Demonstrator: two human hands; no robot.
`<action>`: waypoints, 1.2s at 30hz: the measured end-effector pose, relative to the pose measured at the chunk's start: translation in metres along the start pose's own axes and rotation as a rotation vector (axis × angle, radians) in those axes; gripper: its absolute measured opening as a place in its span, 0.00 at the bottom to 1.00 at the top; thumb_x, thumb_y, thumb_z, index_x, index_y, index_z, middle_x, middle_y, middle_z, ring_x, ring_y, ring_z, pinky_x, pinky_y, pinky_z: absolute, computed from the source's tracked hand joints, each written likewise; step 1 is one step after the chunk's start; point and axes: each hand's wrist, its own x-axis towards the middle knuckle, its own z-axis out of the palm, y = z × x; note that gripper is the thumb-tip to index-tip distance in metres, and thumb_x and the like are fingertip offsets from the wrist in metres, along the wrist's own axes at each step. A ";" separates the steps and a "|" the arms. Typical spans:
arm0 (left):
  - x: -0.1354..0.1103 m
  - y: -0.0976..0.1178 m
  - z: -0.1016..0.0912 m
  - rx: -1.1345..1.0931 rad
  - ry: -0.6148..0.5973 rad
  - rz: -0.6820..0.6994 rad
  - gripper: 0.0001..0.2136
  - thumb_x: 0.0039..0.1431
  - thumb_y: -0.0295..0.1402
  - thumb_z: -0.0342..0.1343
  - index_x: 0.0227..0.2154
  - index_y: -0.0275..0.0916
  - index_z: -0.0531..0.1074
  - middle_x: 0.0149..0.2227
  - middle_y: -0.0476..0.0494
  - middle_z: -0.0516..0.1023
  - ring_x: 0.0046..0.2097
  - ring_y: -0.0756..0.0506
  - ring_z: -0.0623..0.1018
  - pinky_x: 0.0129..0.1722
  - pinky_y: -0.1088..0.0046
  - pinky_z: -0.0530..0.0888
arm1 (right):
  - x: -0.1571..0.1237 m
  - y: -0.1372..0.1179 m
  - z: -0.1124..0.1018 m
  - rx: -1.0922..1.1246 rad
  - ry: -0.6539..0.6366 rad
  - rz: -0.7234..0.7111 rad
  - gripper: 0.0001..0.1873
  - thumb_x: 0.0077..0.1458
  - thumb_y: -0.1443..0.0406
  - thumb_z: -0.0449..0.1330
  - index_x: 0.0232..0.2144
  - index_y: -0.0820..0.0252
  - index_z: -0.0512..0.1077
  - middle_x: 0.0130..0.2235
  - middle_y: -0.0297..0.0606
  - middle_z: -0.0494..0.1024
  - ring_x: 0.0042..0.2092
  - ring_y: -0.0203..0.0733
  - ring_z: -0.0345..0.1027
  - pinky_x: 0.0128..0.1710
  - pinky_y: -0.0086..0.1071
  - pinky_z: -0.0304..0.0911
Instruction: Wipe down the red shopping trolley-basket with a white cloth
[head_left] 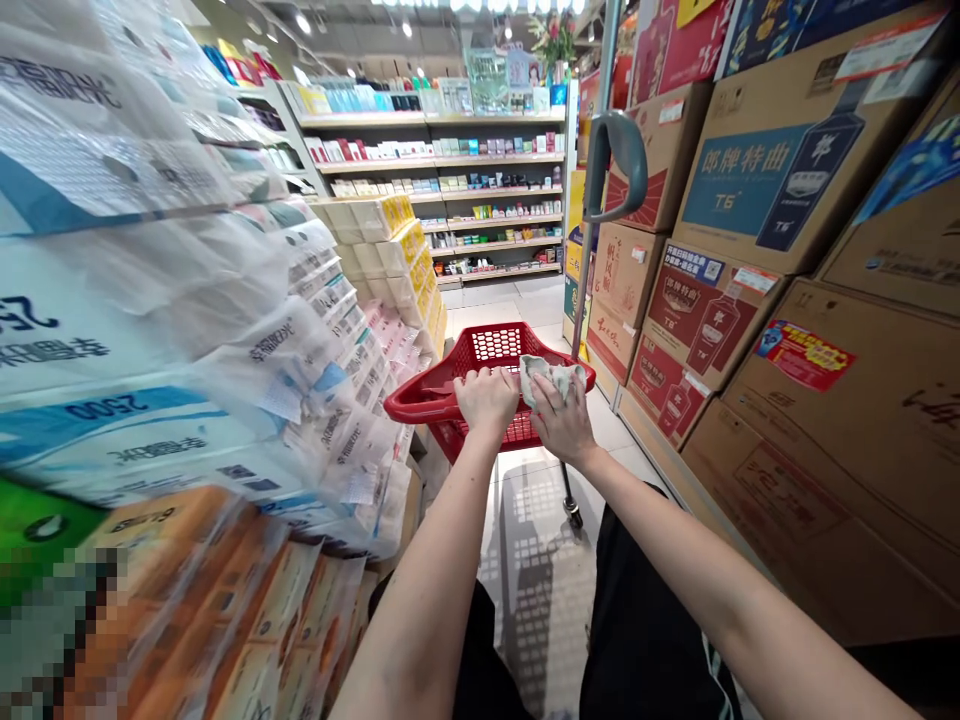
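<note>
A red plastic shopping cart [420, 400] with perforated basket walls stands in the aisle in front of me. My left hand [486, 398] is wrapped round the cart's near rim, left of its middle. To its right, my right hand [559, 415] presses a crumpled pale cloth [536, 372] against the same rim, its fingers curled over the cloth. A grey pole with a looped grey handle [626, 165] rises at the cart's right side. Below the basket, a thin leg with a caster wheel [573, 514] shows on the floor.
Stacked plastic-wrapped tissue packs [150, 300] line the left side closely. Printed cardboard cartons [739, 180] are piled along the right. Ahead, a tiled floor [502, 300] leads to shelves of small goods [495, 160]. Yellow-and-white packs [397, 250] stand at the left beyond the cart.
</note>
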 end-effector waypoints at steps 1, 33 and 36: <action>-0.001 0.000 -0.001 0.003 0.002 0.000 0.25 0.64 0.39 0.31 0.38 0.37 0.75 0.44 0.34 0.77 0.48 0.37 0.71 0.49 0.54 0.58 | -0.004 0.007 0.001 -0.008 -0.005 -0.049 0.26 0.62 0.59 0.46 0.60 0.60 0.58 0.62 0.44 0.60 0.62 0.54 0.47 0.60 0.55 0.39; 0.001 -0.059 -0.006 0.040 -0.317 -0.048 0.28 0.63 0.46 0.26 0.42 0.41 0.70 0.39 0.37 0.79 0.42 0.37 0.78 0.41 0.60 0.70 | 0.036 0.037 0.000 0.009 -0.069 0.296 0.24 0.63 0.61 0.39 0.36 0.62 0.73 0.39 0.45 0.76 0.42 0.45 0.65 0.47 0.38 0.52; 0.001 -0.058 -0.005 0.040 -0.309 -0.052 0.28 0.64 0.46 0.26 0.43 0.41 0.71 0.39 0.36 0.79 0.42 0.36 0.78 0.41 0.59 0.70 | 0.016 0.015 0.007 0.018 0.108 0.320 0.20 0.63 0.63 0.41 0.42 0.64 0.71 0.46 0.49 0.72 0.49 0.50 0.60 0.53 0.46 0.47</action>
